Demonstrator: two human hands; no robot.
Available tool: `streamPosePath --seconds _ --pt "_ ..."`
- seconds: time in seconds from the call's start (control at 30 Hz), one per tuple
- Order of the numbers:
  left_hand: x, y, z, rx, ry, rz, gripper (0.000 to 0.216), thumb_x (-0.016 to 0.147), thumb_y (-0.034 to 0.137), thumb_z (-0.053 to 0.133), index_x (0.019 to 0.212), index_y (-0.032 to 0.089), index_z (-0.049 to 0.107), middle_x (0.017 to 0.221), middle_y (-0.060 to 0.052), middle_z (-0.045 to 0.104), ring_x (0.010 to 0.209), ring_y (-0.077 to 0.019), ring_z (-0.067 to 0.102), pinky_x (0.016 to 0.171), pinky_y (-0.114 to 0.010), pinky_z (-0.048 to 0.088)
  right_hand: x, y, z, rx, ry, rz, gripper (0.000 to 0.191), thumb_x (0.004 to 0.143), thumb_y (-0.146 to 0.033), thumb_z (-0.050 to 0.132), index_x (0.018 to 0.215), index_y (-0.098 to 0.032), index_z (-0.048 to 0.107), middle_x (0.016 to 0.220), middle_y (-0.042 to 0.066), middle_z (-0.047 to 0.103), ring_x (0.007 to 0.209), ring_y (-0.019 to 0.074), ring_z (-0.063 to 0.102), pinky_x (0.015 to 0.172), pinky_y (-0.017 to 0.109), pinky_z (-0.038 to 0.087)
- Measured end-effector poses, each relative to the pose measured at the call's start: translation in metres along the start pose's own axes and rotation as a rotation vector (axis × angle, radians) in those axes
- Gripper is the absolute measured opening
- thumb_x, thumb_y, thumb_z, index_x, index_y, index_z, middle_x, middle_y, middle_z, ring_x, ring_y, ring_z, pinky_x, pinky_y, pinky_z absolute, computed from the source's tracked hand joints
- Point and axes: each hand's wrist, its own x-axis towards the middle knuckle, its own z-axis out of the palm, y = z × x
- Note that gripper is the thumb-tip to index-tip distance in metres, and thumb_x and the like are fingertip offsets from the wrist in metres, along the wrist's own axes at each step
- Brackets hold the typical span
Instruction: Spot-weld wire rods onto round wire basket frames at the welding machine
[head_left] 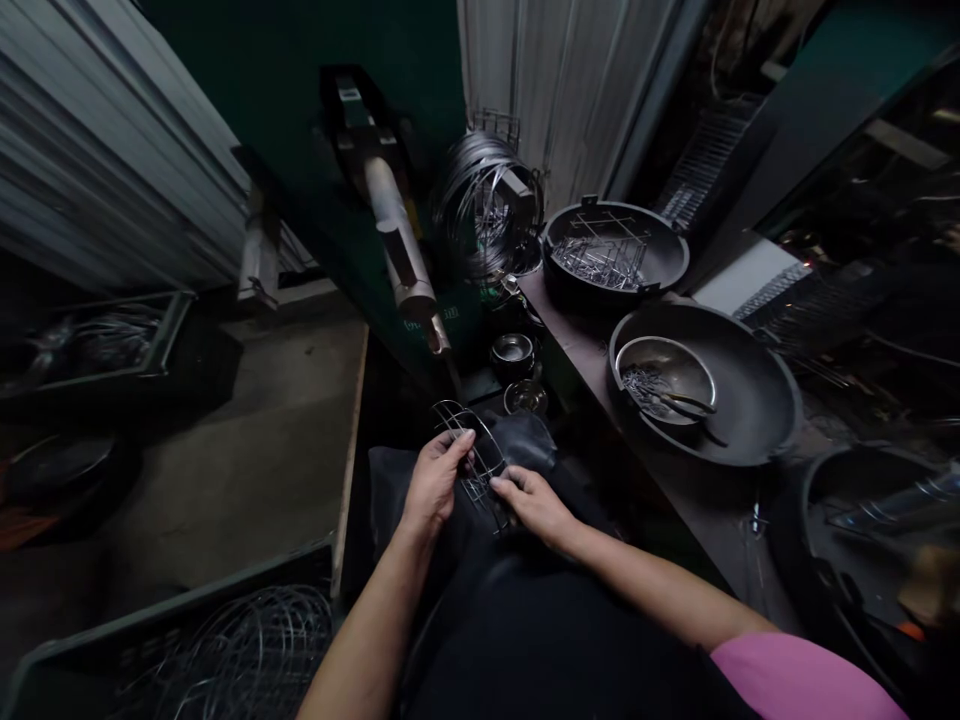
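Observation:
A small wire frame [471, 450], curved with cross wires, is held over my dark-clothed lap. My left hand [435, 482] grips its left side, fingers curled round the wire. My right hand [531, 500] pinches its lower right part, fingers closed. Just above the frame hangs the tip of a welding arm [405, 255], a grey metal cylinder slanting down from a dark green machine.
On the bench to the right stand a black pan [757, 400] with a steel bowl [667, 372] of small wire pieces, and a black pan [615, 250] of wire parts. A wire coil [480, 205] sits behind. A crate of wire rings [240, 650] lies lower left.

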Motion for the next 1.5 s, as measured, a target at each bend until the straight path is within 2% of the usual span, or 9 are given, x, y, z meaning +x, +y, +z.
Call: streamPosePath --seconds 0.13,0.27,0.6,1.07,1.23,1.5 --pt "-0.002 -0.006 0.002 -0.052 0.079 0.021 0.033 0.053 0.038 0.076 0.063 0.013 0.057 0.050 0.004 0.051 0.044 -0.0049 0.041 0.044 -0.018 0.031 0.004 0.006 -0.004 -0.097 0.010 -0.068 0.027 0.081 -0.038 0.046 0.062 -0.019 0.042 0.053 -0.006 0.039 0.050 0.0084 0.036 0.048 0.020 0.029" --pt "-0.003 -0.012 0.008 -0.087 0.137 0.039 0.033 0.052 0.036 0.076 0.063 0.013 0.056 0.049 0.004 0.050 0.044 -0.0046 0.042 0.044 -0.018 0.031 0.007 0.009 -0.009 -0.113 0.027 -0.080 0.028 0.081 -0.038 0.045 0.060 -0.019 0.042 0.055 -0.005 0.041 0.053 0.0100 0.039 0.050 0.021 0.030" --pt "-0.005 -0.019 0.014 -0.107 0.149 0.070 0.031 0.055 0.035 0.075 0.061 0.014 0.054 0.046 0.006 0.048 0.041 -0.0044 0.040 0.043 -0.018 0.032 0.002 0.018 -0.009 0.147 -0.055 0.033 0.032 0.078 -0.047 0.048 0.063 -0.019 0.044 0.052 -0.006 0.042 0.044 0.0068 0.033 0.043 0.020 0.025" --pt "-0.011 -0.026 0.016 -0.097 0.184 0.070 0.031 0.054 0.034 0.075 0.062 0.014 0.054 0.046 0.006 0.047 0.039 -0.0043 0.038 0.040 -0.018 0.033 0.004 0.033 -0.011 0.229 -0.122 0.024 0.031 0.077 -0.046 0.050 0.064 -0.018 0.045 0.057 -0.006 0.041 0.051 0.0078 0.037 0.048 0.020 0.028" --pt "-0.014 -0.028 0.017 -0.091 0.208 0.083 0.030 0.053 0.034 0.075 0.062 0.014 0.053 0.046 0.006 0.047 0.039 -0.0041 0.039 0.040 -0.018 0.032 0.001 0.031 -0.010 0.328 -0.085 0.096 0.030 0.075 -0.045 0.051 0.062 -0.019 0.042 0.054 -0.006 0.040 0.048 0.0073 0.033 0.044 0.019 0.023" --pt "-0.012 -0.030 0.023 -0.079 0.215 0.093 0.031 0.052 0.034 0.075 0.062 0.015 0.053 0.046 0.006 0.047 0.039 -0.0045 0.039 0.039 -0.018 0.032 0.003 0.034 -0.013 0.355 -0.040 0.158 0.027 0.078 -0.040 0.045 0.063 -0.018 0.044 0.050 -0.006 0.042 0.041 0.0062 0.029 0.039 0.019 0.018"
